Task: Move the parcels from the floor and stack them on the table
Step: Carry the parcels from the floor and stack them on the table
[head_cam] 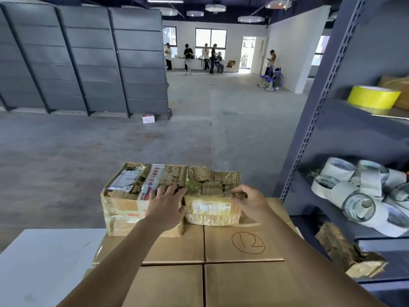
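Cardboard fills the lower middle of the head view: two taped parcels sit side by side, touching, on top of a large brown carton (243, 269) marked with a circled 12 in red.

The bigger parcel (130, 196) is on the left, wrapped in clear tape with a white label and a strip of red print. My left hand (167, 204) lies on its top near its right edge, fingers straight and spread, pressing down rather than gripping; the thumb points toward the seam between the two parcels.

The smaller parcel (211, 207) is on the right, crumpled and shiny with tape, a yellowish label on its near face. My right hand (249, 201) has its fingers curled over the parcel's top right corner and holds it there.

At the lower left, the pale table (44, 267) shows just beside the carton.

Along the right edge of the frame stands a dark metal rack (309, 134) with a yellow tape roll (373, 97) on an upper shelf and white tape rolls (345, 187) piled on the shelf below.

Far up the grey floor a small white box (148, 118) lies by tall grey panels (88, 63), and people (208, 56) stand at the back of the room.
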{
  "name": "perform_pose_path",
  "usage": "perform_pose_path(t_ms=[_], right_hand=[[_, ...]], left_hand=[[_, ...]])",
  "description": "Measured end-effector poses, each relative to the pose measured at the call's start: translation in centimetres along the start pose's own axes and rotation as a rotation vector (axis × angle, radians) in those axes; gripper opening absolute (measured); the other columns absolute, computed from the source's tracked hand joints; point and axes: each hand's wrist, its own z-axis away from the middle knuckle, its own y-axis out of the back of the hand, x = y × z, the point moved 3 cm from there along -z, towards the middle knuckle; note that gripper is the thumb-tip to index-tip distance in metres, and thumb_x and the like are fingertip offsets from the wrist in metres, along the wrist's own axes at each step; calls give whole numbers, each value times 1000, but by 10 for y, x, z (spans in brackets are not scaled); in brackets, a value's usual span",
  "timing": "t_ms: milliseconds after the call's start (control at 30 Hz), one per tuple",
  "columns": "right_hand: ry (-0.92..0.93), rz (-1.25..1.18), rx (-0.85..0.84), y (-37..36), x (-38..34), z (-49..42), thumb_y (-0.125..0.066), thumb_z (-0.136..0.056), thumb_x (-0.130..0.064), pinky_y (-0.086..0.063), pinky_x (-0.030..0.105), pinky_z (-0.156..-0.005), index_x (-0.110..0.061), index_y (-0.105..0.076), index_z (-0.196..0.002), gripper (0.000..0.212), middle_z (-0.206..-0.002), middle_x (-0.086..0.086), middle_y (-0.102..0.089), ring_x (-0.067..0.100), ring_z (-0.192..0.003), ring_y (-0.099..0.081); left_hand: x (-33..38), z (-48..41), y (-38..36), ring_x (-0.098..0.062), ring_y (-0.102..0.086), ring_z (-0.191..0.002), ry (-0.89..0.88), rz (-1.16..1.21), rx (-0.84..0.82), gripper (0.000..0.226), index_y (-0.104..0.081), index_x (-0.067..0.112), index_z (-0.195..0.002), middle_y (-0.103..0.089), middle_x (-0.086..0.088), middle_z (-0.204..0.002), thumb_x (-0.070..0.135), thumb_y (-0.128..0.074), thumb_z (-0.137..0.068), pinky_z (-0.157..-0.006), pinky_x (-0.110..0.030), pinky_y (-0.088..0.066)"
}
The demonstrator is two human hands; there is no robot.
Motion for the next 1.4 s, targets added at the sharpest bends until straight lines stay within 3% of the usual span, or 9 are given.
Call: perform_pose_path(t_ms=[267, 433, 533, 633, 767, 900, 1067, 1267, 1400], right_hand=[[69, -30, 149, 11, -1, 4, -61, -94, -23, -39, 10, -44, -25, -59, -122, 28, -100, -5, -66, -7, -49, -52], [-136, -80, 325, 45, 1, -14, -51, -100, -28, -42, 18, -65, -20, -61, -125, 29, -109, -3, -65, 6, -77, -56], [-317, -151, 333, 51, 12, -23, -50, -100, -27, -48, 33, -83, -15, -61, -126, 31, -122, 5, -62, 19, -97, -58], [-426, -425, 251, 47, 19, -25, -53, -99, -27, -55, 41, -86, -11, -55, -132, 37, -127, 14, -60, 30, -103, -63], [-348, -754, 134, 39, 2, -18, -52, -99, -38, -53, 32, -61, -16, -47, -137, 44, -107, 9, -64, 20, -79, -66], [-175, -858, -93, 41, -10, 1, -54, -82, -68, -53, 34, -85, -34, -58, -125, 55, -119, -2, -68, 18, -107, -66], [-181, -585, -159, 38, -12, 6, -67, -77, -66, -37, 43, -107, -49, -20, -148, 87, -145, -26, -28, 9, -133, -34], [-296, -102, -50, 20, -5, -16, -40, -98, -54, -36, 47, -109, -27, -30, -151, 60, -148, 3, -45, 27, -132, -45], [-289, -71, -166, 4, 3, -11, -41, -86, -74, -40, 43, -100, -29, -26, -151, 80, -152, -2, -40, 25, -133, -45]], left_hand=[[4, 0, -2, -27, -35, -130, 42, 60, 119, 57, -28, 29, -146, -39, -2, -141, 36, -44, -92, -113, -45, -23], [7, -5, 7, -23, -41, -127, -56, 357, 158, 56, -35, 19, -144, -48, -5, -136, 18, -52, -90, -108, -36, -36], [16, -7, 13, 0, -60, -68, -152, 550, 5, 66, -28, 26, -147, -62, 5, -84, 21, -59, -89, -56, -6, -42], [19, -20, 20, 3, -55, -44, -81, 736, 30, 63, -32, 32, -143, -62, 12, -70, 27, -63, -89, -35, -11, -32], [22, -38, 28, -3, -59, -49, 81, 859, 108, 44, -41, 26, -134, -67, 4, -74, 36, -55, -94, -41, -22, -44], [25, -54, 35, -13, -57, -56, 252, 904, 135, 35, -44, 16, -124, -61, -3, -74, 32, -51, -93, -43, -26, -39], [27, -67, 39, -18, -58, -71, 371, 924, 71, 55, -42, 5, -133, -63, -13, -100, 43, -48, -94, -53, -29, -43], [23, -58, 36, -19, -62, -79, 206, 726, -13, 46, -37, 13, -138, -58, -3, -101, 28, -45, -95, -56, -31, -47], [9, -46, 17, -35, -45, -127, 15, 402, -106, 43, -48, 17, -135, -48, -9, -139, 31, -41, -96, -104, -47, -39]])
